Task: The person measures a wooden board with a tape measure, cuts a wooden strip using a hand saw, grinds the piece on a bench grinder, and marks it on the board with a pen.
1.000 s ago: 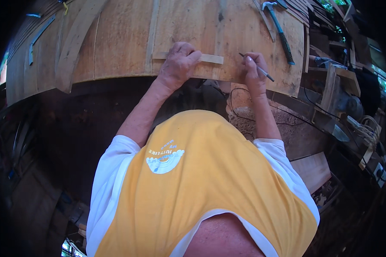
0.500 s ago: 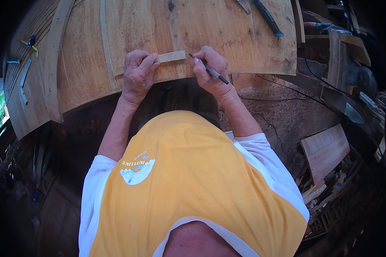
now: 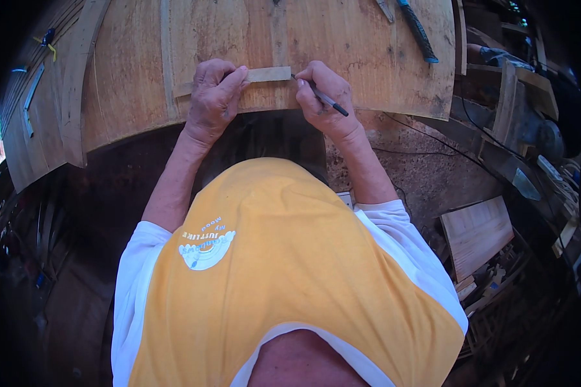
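My left hand [image 3: 217, 97] is closed round a thin, pale wooden strip [image 3: 269, 74], which lies near the front edge of the wooden worktop [image 3: 232, 35]. The strip's short left end pokes out past my knuckles, and its longer part reaches to the right. In my right hand [image 3: 326, 97] is a slim pen [image 3: 330, 101] with a dark end, held in a writing grip. Its tip is at the strip's right end; whether it touches the wood I cannot make out.
A hammer with a dark, blue-ended handle [image 3: 419, 35] lies at the worktop's far right. Long boards [image 3: 77, 90] and a metal strip [image 3: 30, 103] are at the left. Right of me, a wooden panel [image 3: 478, 235] leans over offcuts, and cables [image 3: 432, 142] cross the floor.
The pen tip has come closer to the right end of the strip. Both hands and the strip appear slightly higher and further right, as the view has shifted a little.
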{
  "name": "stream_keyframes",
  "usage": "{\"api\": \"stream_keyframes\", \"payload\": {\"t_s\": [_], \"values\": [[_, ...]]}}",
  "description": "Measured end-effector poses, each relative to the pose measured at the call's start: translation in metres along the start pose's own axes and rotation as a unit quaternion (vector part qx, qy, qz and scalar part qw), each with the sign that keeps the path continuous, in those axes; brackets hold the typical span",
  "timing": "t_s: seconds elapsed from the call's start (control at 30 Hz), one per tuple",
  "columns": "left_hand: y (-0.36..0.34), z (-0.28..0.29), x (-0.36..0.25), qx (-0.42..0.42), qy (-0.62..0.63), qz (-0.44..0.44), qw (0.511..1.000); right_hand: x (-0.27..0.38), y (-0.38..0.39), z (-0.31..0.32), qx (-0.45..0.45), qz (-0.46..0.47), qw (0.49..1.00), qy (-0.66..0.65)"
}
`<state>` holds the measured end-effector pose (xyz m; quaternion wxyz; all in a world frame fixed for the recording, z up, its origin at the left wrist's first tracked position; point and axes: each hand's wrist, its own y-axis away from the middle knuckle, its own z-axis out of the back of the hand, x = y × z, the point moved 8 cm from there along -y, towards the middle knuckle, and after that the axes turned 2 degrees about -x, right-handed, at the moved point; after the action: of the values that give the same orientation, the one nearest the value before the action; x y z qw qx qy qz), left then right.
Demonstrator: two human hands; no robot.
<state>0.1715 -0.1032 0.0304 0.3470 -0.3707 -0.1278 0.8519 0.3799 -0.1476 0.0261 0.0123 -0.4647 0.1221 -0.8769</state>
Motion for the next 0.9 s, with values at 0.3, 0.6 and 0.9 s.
{"api": "stream_keyframes", "payload": {"t_s": [0.3,0.6,0.9], "values": [[0.002,0.001,-0.001,-0.001,0.002,-0.003,1.000,0.003,0.000,-0.001,0.022,-0.008,1.000,0.011],[0.009,0.040,0.024,-0.059,-0.010,0.071,0.996,0.040,0.016,-0.045,0.078,0.009,0.992,-0.096],[0.013,0.214,0.159,-0.175,-0.201,0.218,0.939,-0.007,0.012,0.034,-0.068,-0.021,0.997,0.039]]}}
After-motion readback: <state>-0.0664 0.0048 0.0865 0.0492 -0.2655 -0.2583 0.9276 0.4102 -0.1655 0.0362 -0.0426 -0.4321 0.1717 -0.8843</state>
